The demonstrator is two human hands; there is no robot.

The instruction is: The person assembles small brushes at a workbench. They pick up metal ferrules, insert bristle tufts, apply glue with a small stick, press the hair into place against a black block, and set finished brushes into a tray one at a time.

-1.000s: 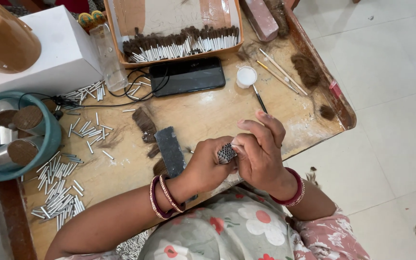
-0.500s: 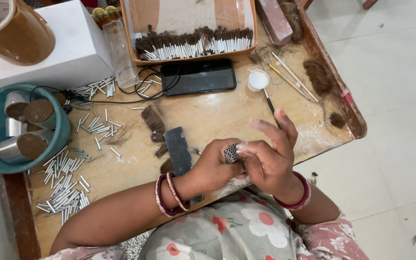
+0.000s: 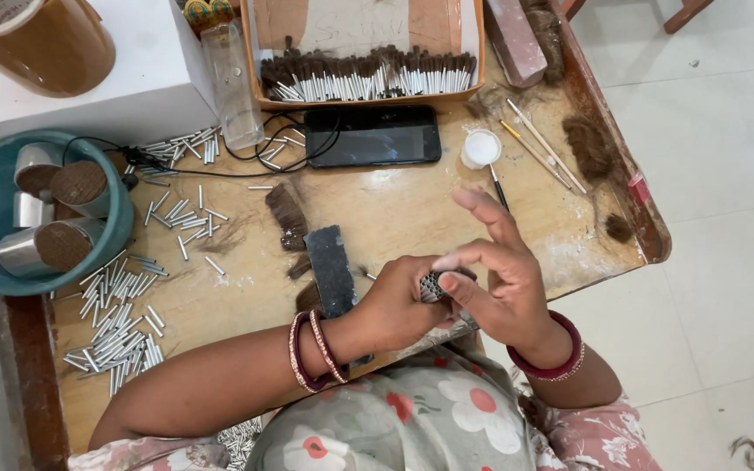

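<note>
Pinching a small bundle of metal tubes (image 3: 430, 285) at lower centre, her left hand (image 3: 399, 310) grips firmly; right hand (image 3: 501, 283) fingertips press its end, best kept square.

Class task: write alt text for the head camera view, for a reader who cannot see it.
Both hands meet over a wooden table: the left hand holds a small bundle of metal tubes, and the right hand pinches it. Loose metal tubes and a black phone lie nearby.
</note>
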